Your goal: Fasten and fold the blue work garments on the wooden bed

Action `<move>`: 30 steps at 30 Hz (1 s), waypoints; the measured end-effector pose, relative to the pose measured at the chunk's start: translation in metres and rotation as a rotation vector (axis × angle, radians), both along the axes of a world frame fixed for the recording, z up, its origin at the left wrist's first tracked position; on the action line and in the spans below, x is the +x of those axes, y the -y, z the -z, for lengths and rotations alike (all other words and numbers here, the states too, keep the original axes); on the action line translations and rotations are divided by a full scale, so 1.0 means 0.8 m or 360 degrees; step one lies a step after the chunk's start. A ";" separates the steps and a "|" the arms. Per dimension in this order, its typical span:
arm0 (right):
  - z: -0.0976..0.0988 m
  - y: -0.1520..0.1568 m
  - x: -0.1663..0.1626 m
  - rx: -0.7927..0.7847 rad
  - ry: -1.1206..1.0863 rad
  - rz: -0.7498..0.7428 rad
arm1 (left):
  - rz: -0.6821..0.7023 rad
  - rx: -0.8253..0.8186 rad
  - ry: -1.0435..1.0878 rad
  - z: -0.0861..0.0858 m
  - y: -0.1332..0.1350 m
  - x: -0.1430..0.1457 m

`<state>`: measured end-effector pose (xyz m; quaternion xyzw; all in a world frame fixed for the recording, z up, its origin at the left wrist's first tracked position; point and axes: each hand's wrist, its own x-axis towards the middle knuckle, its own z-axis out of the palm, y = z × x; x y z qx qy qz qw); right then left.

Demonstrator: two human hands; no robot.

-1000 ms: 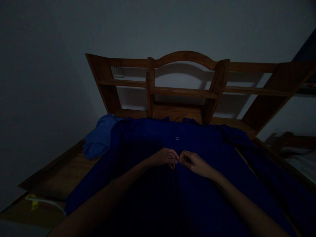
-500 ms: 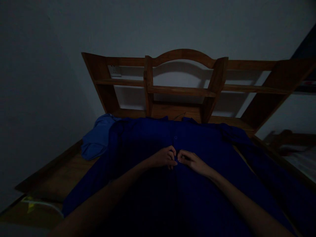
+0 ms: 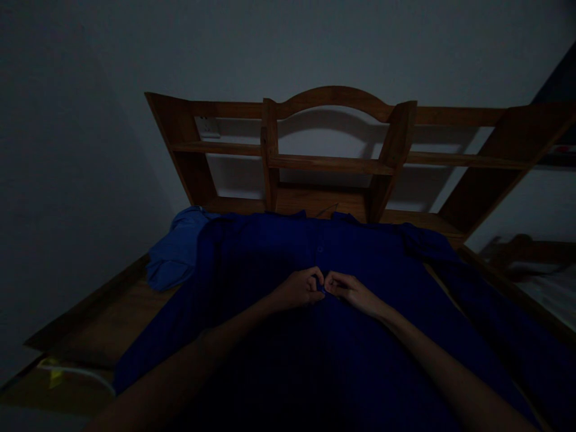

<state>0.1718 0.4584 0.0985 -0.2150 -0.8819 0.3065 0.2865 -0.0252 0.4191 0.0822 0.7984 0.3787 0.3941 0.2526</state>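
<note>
A dark blue long-sleeved shirt [image 3: 378,264] lies spread front side up, its collar toward the shelf and its sleeves out to both sides. One button [image 3: 320,249] shows on the front strip below the collar. Just under it, my left hand [image 3: 302,287] pinches the shirt's front edge, fingers bent. My right hand [image 3: 350,291] pinches the cloth right beside it, fingertips nearly touching the left ones. Between the fingertips a small bit of the strip shows, perhaps with a button; the dim light hides the detail.
Behind the shirt stands a wooden shelf unit [image 3: 330,163] against the wall. A lighter blue bundled cloth [image 3: 173,252] lies at the left on the wooden tabletop [image 3: 105,315]. A white cable [image 3: 81,371] with a yellow tag runs at lower left. A wall socket [image 3: 208,126] sits behind the shelf.
My left hand has shifted slightly to the right, its fingers closing more tightly on the shirt front. The right hand stays nearly in place. The shirt lies as before.
</note>
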 end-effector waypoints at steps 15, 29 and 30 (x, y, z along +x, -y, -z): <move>-0.002 -0.003 0.012 0.0068 0.0047 -0.0044 | -0.0014 0.0043 -0.0104 -0.010 0.006 0.000; 0.000 0.002 0.009 0.0161 0.0091 0.0021 | 0.0086 0.0033 -0.0027 -0.006 0.000 -0.001; 0.000 0.001 0.009 0.0175 0.0088 0.0038 | 0.0105 0.0032 -0.0024 -0.006 0.000 -0.002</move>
